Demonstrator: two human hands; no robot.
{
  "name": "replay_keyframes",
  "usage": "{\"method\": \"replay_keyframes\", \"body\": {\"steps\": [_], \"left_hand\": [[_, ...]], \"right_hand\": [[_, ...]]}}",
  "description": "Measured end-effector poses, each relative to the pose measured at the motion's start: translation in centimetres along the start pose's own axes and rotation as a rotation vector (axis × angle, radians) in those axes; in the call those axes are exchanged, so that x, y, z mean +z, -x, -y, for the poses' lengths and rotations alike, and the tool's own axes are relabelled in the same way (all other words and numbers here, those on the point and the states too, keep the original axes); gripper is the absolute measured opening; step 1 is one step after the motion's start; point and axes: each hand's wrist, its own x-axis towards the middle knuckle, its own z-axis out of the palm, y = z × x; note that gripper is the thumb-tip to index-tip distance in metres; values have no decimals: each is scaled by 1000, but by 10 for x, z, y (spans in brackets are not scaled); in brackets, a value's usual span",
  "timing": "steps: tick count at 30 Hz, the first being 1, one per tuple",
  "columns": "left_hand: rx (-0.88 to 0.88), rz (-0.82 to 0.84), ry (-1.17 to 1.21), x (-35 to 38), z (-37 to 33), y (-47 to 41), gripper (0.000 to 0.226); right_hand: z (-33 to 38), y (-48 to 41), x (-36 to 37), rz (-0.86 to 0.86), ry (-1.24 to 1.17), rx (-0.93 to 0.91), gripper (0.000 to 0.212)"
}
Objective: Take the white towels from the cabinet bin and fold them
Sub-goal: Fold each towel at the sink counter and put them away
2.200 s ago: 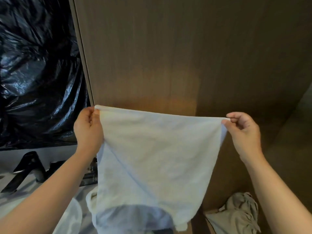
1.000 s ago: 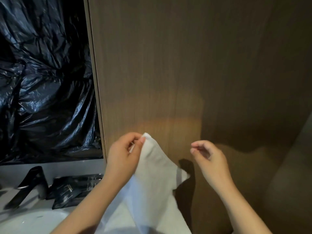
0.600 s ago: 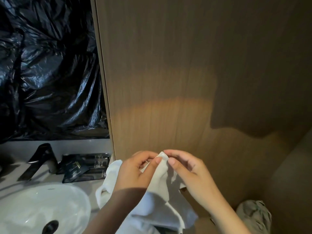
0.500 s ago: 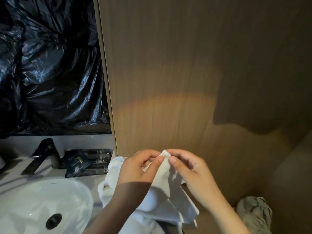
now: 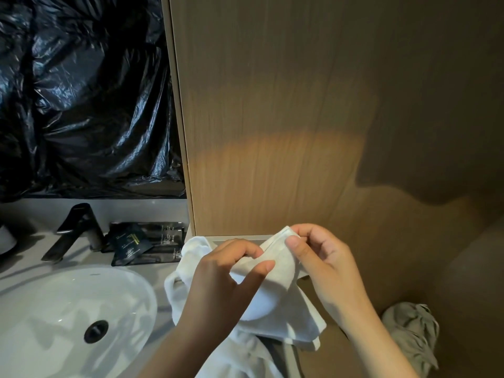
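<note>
**White towel [image 5: 276, 274] held mid-fold above the worktop [image 5: 161, 270] edge, right of the sink [image 5: 81, 296].**
Left hand [image 5: 226, 282] and right hand [image 5: 326, 266] both pinch its upper corners. The cloth is light, limp and seemingly doubled, so it is best gripped at the corners or hem.

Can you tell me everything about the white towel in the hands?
The white towel looks soft, like plain cloth with no pattern. It is folded over, with layered edges showing at its top corner. The left hand and the right hand pinch it side by side near that corner. The rest hangs down in loose folds, over more white cloth below.
</note>
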Motion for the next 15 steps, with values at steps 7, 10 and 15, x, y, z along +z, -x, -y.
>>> {"method": "replay_keyframes", "body": {"steps": [7, 10, 15], "left_hand": [[22, 65, 24, 1, 7, -1, 25], [33, 88, 31, 3, 12, -6, 29], [-76, 129, 60, 5, 15, -13, 32]], "right_hand": [[17, -10, -13, -203, 99, -155, 11], [26, -18, -22, -240, 141, -203, 9], [40, -33, -36, -305, 260, -286, 11]]}}
